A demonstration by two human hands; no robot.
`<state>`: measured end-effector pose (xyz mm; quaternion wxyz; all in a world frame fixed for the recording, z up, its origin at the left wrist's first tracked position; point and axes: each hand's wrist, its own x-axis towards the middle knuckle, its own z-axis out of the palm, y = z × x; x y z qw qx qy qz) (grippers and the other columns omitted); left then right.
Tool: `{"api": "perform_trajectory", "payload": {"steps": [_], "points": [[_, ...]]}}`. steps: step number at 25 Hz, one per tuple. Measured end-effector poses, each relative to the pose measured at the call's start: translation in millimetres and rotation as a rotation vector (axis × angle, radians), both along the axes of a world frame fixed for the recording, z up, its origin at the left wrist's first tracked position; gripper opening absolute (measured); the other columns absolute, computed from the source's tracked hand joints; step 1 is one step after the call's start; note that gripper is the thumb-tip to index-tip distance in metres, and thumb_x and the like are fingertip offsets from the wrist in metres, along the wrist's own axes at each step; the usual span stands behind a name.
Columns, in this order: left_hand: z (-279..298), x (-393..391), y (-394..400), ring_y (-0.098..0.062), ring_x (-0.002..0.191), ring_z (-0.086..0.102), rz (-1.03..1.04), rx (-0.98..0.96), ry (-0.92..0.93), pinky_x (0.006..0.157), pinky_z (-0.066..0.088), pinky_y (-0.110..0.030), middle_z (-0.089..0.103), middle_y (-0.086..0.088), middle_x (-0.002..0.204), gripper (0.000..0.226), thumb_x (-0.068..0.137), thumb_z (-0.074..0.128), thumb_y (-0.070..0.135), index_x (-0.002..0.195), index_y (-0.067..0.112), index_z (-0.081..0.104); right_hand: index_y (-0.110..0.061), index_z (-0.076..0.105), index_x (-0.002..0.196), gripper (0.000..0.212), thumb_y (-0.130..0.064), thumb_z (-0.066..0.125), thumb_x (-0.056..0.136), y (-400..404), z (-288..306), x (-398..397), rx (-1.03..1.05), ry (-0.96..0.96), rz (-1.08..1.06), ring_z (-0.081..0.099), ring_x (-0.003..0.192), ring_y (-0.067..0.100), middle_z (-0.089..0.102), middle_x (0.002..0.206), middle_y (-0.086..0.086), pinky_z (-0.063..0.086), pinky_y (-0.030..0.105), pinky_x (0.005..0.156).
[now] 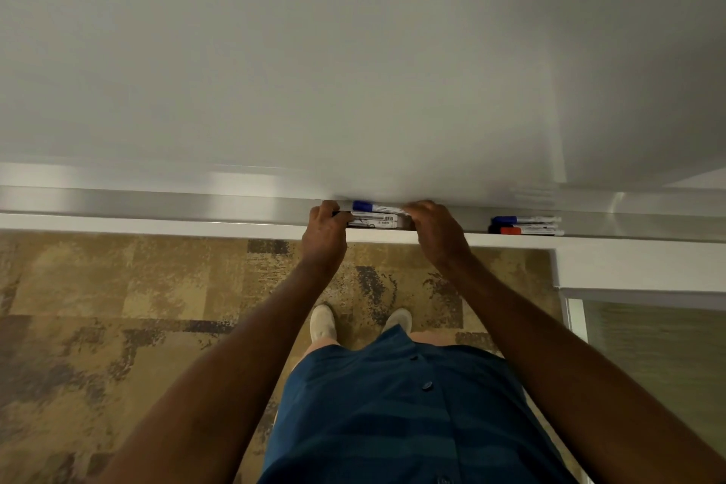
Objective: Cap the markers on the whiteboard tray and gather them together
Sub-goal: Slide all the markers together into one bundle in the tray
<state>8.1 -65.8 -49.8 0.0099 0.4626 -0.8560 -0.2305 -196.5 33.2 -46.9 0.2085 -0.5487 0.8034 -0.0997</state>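
Note:
A bundle of white markers (374, 217) lies lengthwise in the silver whiteboard tray (157, 204); the rear one has a blue cap at its left end. My left hand (325, 232) closes on the bundle's left end and my right hand (434, 228) closes on its right end, hiding both ends. Further right in the tray lies a second group of markers (528, 226), one with a blue cap, one with a red cap and one with a black cap, all caps pointing left.
The whiteboard (353, 51) rises directly behind the tray. Below is patterned brown carpet (118, 306), with my shoes and blue shirt visible. A white frame and a glass panel (648, 358) stand at the lower right.

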Motion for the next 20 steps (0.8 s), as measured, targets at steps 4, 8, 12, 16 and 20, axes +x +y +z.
{"api": "perform_trajectory", "payload": {"steps": [4,8,12,16,20], "points": [[0,1,-5,-0.026,0.115,0.051,0.027,0.018,0.008,0.083,0.058,-0.036,0.056,-0.010,0.125,0.028,0.095,0.061,0.003,0.121,0.012,0.068,-0.012,0.068,0.121,0.025,-0.018,0.055,0.101,26,-2,-31,0.035,0.113,-0.049,0.059,0.111,0.023,0.067,0.120,0.010,0.054,0.035,0.094],[-1,-1,-5,-0.027,0.113,0.050,0.064,0.040,0.015,0.080,0.058,-0.038,0.056,-0.013,0.124,0.024,0.095,0.057,0.000,0.116,0.008,0.065,-0.013,0.069,0.118,0.023,-0.016,0.060,0.098,32,2,-43,0.084,0.208,-0.119,0.060,0.109,0.024,0.068,0.118,0.009,0.056,0.037,0.090],[3,-4,-4,-0.030,0.119,0.048,0.055,0.016,0.005,0.075,0.059,-0.039,0.053,-0.013,0.130,0.034,0.093,0.058,0.000,0.125,0.011,0.059,-0.018,0.058,0.137,0.039,-0.012,0.057,0.098,28,2,-30,0.096,0.214,-0.067,0.054,0.128,0.030,0.061,0.138,0.007,0.047,0.045,0.104],[4,-10,-4,-0.031,0.123,0.046,-0.006,0.004,-0.057,0.078,0.059,-0.045,0.053,-0.011,0.134,0.043,0.093,0.058,0.003,0.133,0.018,0.060,-0.016,0.062,0.134,0.040,-0.003,0.054,0.098,29,-4,-16,0.077,0.141,-0.029,0.052,0.130,0.028,0.062,0.138,0.007,0.044,0.042,0.107],[2,-12,-6,-0.030,0.122,0.048,0.025,0.019,-0.080,0.082,0.058,-0.045,0.056,-0.011,0.130,0.042,0.092,0.057,0.000,0.129,0.018,0.065,-0.014,0.064,0.133,0.039,-0.002,0.054,0.097,32,-4,-14,0.076,0.150,-0.032,0.057,0.121,0.029,0.065,0.133,0.010,0.047,0.042,0.101]]}}
